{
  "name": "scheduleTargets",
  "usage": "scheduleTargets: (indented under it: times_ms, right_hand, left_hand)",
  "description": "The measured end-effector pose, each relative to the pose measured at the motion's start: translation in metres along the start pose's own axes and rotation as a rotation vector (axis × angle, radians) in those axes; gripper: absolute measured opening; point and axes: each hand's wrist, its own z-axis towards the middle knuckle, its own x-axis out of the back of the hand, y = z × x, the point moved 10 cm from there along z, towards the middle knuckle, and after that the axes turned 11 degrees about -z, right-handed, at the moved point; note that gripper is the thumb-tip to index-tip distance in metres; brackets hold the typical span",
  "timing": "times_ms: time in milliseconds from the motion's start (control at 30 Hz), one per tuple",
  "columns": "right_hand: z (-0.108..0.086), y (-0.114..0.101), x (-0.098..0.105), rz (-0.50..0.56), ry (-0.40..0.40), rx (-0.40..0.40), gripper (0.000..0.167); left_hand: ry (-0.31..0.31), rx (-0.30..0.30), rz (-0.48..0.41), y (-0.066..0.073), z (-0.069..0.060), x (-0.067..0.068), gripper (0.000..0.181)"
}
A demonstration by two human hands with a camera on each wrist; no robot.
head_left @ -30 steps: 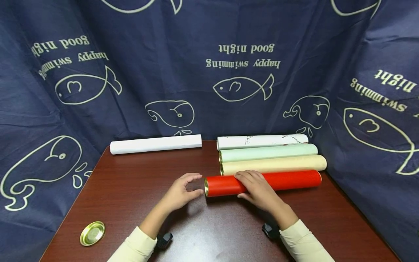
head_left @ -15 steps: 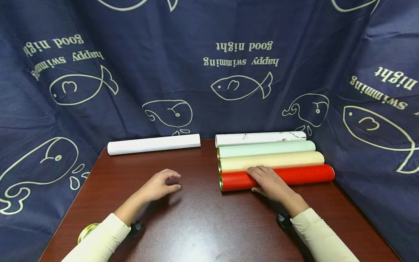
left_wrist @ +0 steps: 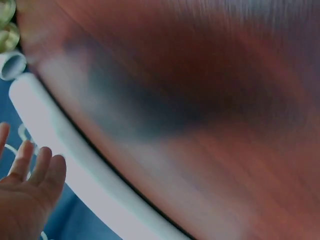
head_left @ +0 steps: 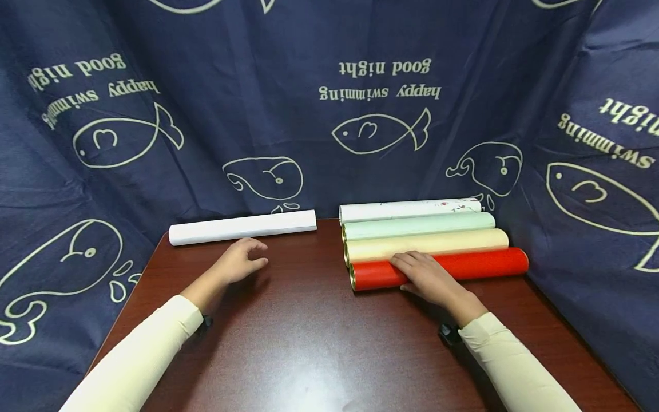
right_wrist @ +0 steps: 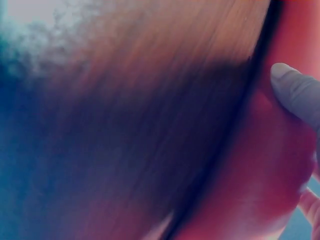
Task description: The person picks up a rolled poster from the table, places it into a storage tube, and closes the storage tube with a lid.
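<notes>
My right hand grips the red tube from above, with the thumb on its near side and the fingers over its top. In the right wrist view the thumb lies against the red surface. The red tube has a gold rim at its left end and lies alongside a cream tube. My left hand hovers over the table with relaxed fingers, holding nothing. It is nearest to a white roll at the back left; the left wrist view shows the fingers beside that roll.
Beyond the cream tube lie a pale green tube and a white patterned tube, roughly parallel. A dark blue curtain encloses the back and sides of the brown table.
My right hand has moved the red tube rightward and back, beside the cream one. My left hand has gone left and back, toward the white roll. The gold lid is out of sight now.
</notes>
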Motion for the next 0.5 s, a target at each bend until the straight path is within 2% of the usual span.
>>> scheduleTargets:
  times_ms: [133, 300, 367, 500]
  right_hand:
    - [0.006, 0.004, 0.003, -0.016, -0.021, 0.004, 0.067]
    - [0.010, 0.011, 0.003, -0.007, -0.059, -0.020, 0.069]
    - [0.010, 0.011, 0.002, 0.011, -0.072, -0.025, 0.070]
    - [0.012, 0.011, 0.003, 0.058, -0.082, -0.033, 0.069]
  left_hand:
    - [0.068, 0.032, 0.063, -0.016, 0.022, 0.016, 0.036]
    - [0.209, 0.080, -0.002, -0.025, 0.042, 0.032, 0.039]
    - [0.219, 0.096, 0.009, -0.029, 0.048, 0.030, 0.040]
    - [0.179, 0.126, 0.147, -0.038, 0.056, 0.018, 0.047]
